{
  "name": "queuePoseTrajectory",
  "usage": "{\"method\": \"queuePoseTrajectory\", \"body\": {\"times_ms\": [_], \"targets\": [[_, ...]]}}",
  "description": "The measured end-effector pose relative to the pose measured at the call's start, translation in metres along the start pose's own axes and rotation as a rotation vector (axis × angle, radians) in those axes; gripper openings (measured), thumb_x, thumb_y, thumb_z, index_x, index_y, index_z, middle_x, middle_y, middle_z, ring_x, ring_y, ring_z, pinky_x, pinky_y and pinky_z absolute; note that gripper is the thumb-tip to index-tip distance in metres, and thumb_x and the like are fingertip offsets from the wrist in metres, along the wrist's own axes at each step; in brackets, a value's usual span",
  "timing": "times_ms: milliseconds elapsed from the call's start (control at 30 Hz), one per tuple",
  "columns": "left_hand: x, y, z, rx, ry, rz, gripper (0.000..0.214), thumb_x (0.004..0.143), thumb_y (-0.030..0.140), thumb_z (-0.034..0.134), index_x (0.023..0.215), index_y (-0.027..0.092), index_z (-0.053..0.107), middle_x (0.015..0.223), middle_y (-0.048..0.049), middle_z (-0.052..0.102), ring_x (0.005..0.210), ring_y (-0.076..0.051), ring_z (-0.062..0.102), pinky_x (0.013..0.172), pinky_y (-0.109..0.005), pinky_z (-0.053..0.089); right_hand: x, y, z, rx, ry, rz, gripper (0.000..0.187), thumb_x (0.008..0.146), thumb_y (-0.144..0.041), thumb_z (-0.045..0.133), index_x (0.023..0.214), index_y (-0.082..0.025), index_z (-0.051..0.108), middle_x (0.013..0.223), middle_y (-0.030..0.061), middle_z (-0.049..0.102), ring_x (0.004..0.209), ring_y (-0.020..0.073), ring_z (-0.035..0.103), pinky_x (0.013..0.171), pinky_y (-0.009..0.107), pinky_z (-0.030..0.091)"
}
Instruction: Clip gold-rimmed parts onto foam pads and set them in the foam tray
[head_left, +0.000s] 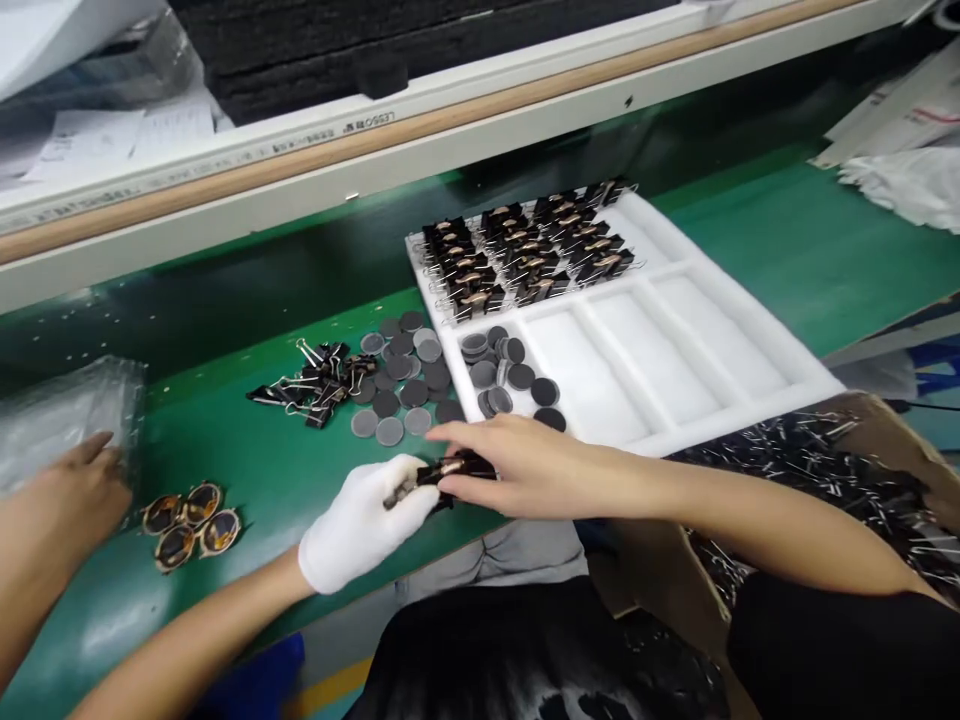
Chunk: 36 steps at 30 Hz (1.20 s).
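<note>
My left hand (pixel 364 522), in a white glove, is closed around one end of a glasses front (pixel 451 467) with dark clips on it. A gold-brown bridge shows at its middle. My bare right hand (pixel 517 462) grips the other end between thumb and fingers, which hide much of it. Beyond my hands lie grey and black round discs (pixel 399 368) and a pile of black binder clips (pixel 319 382) with silver levers. To the left, round gold-rimmed sunglasses fronts (pixel 191 525) with brown lenses rest on the green table.
A white divided tray (pixel 720 410) holds rows of clipped glasses fronts (pixel 525 245) and some discs. Lower right, a cardboard box (pixel 892 430) contains many binder clips. Another person's hand (pixel 79 490) touches a clear plastic bag (pixel 67 410) at left. A shelf edge (pixel 465 140) crosses behind.
</note>
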<state>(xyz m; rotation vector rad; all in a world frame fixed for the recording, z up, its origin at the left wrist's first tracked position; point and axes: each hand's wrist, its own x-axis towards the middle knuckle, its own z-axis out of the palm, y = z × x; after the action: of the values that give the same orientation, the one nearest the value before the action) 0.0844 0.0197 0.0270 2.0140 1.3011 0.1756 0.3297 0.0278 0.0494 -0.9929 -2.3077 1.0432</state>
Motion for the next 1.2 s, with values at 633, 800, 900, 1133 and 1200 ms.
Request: {"method": "queuePoseTrajectory", "body": {"times_ms": [633, 800, 900, 1133, 1200], "targets": [[0.005, -0.024, 0.014, 0.096, -0.017, 0.235, 0.033, 0.105, 0.034, 0.038, 0.120, 0.029, 0.067, 0.085, 0.0001, 0.075, 0.077, -0.017, 0.071, 0.077, -0.031, 0.056, -0.019, 0.236, -0.296, -0.706, 0.561, 0.659, 0.062, 0.088, -0.028, 0.024, 0.038, 0.001, 0.047, 0.137, 0.0050, 0.060, 0.131, 0.0331, 0.054, 0.083, 0.045, 0.042], [0.001, -0.033, 0.017, 0.076, 0.005, 0.302, 0.029, 0.106, 0.032, 0.042, 0.126, 0.034, 0.062, 0.086, 0.0043, 0.072, 0.076, -0.013, 0.069, 0.076, -0.025, 0.055, 0.013, 0.283, -0.308, -0.655, 0.453, 0.657, 0.037, 0.093, -0.005, 0.066, 0.128, 0.005, 0.068, 0.135, 0.0202, 0.071, 0.136, 0.0216, 0.060, 0.110, 0.032, 0.039], [-0.003, -0.039, 0.020, 0.063, 0.001, 0.291, 0.028, 0.106, 0.036, 0.043, 0.129, 0.035, 0.060, 0.089, 0.0032, 0.072, 0.080, -0.015, 0.069, 0.077, -0.025, 0.056, 0.025, 0.288, -0.304, -0.639, 0.430, 0.621, 0.037, 0.094, -0.005, 0.063, 0.129, 0.003, 0.069, 0.133, 0.0166, 0.073, 0.132, 0.0184, 0.062, 0.106, 0.028, 0.038], [-0.005, -0.045, 0.025, 0.054, 0.025, 0.285, 0.026, 0.104, 0.035, 0.050, 0.128, 0.037, 0.060, 0.093, 0.0040, 0.073, 0.083, -0.015, 0.068, 0.077, -0.024, 0.055, 0.025, 0.284, -0.299, -0.619, 0.470, 0.549, 0.035, 0.089, -0.008, 0.065, 0.121, 0.005, 0.074, 0.130, 0.0178, 0.073, 0.132, 0.0153, 0.059, 0.100, 0.025, 0.039], [-0.002, -0.042, 0.024, 0.058, 0.039, 0.326, 0.025, 0.104, 0.034, 0.050, 0.126, 0.035, 0.060, 0.093, 0.0041, 0.074, 0.081, -0.015, 0.067, 0.076, -0.024, 0.054, 0.023, 0.281, -0.299, -0.607, 0.482, 0.553, 0.037, 0.089, -0.013, 0.064, 0.121, 0.006, 0.074, 0.129, 0.0196, 0.073, 0.127, 0.0163, 0.062, 0.094, 0.027, 0.041]]}}
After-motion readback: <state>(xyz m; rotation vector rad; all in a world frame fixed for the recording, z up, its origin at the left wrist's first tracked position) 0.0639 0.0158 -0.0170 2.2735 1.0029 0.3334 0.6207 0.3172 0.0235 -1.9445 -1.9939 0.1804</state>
